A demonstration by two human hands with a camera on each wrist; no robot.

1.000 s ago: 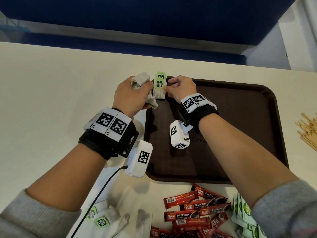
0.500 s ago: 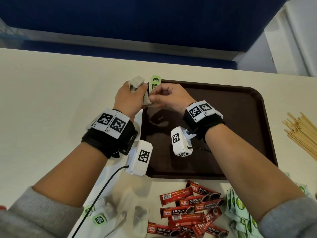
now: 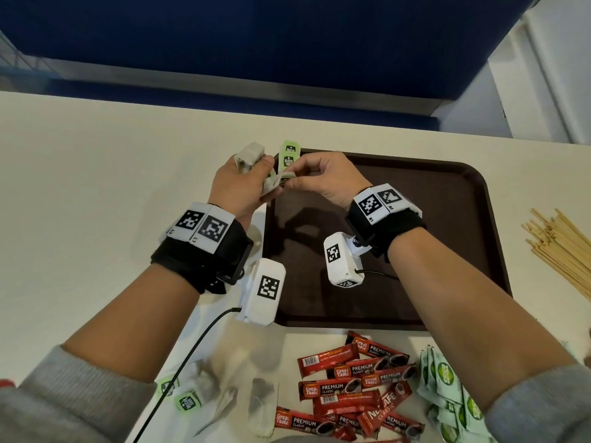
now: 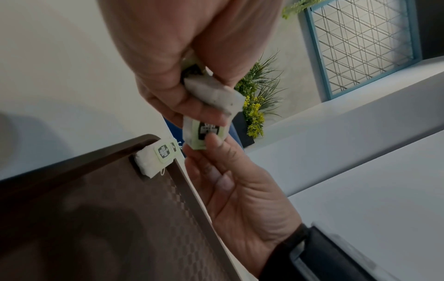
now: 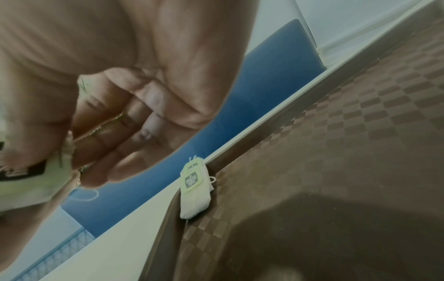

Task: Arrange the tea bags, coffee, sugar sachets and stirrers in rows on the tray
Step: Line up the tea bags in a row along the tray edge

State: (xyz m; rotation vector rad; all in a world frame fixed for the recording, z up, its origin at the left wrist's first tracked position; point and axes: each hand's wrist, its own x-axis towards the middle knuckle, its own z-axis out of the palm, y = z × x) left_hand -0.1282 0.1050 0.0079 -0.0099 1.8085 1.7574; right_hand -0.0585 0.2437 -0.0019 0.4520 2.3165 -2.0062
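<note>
A cream surface [image 3: 96,187] is seen carrying a dark brown tray [image 3: 447,193], which lies toward the near edge, right of centre. A bundle of wooden stirrers [image 3: 563,247] is laid beside the tray's right edge, apart from it. Along the near edge of the surface, a heap of red coffee sachets [image 3: 351,388] is spread, with green sugar sachets [image 3: 447,388] just to its right and loose tea bags [image 3: 188,401] to its left. In the tray's far left corner a tea bag with green tags [image 4: 156,157] is set against the rim. Above that corner, several tea bags are gripped in the curled left hand [image 3: 236,187], and one of them, a held tea bag [image 4: 204,135], is pinched by its tag between thumb and fingertips of the right hand [image 3: 323,180].
</note>
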